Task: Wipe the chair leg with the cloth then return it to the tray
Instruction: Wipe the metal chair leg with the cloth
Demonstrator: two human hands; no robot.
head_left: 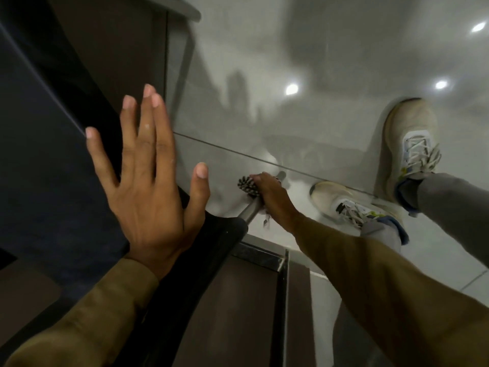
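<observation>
I look straight down past a black chair seat [222, 234]. Its grey metal leg [251, 207] slants down to the tiled floor. My right hand [272, 197] is wrapped around this leg low down, shut on a cloth [244, 182] with a striped pattern that bunches out past my fingertips; a frayed bit hangs under my wrist. My left hand [148, 176] is open, fingers spread, hovering flat near the dark chair back [47, 154], holding nothing. The tray is out of view.
My two feet in pale sneakers [407, 144] stand on the glossy grey floor tiles [291, 62] to the right of the leg. A dark wooden panel with a black edge [254, 300] lies below the seat. A brown board [111, 49] rises at upper left.
</observation>
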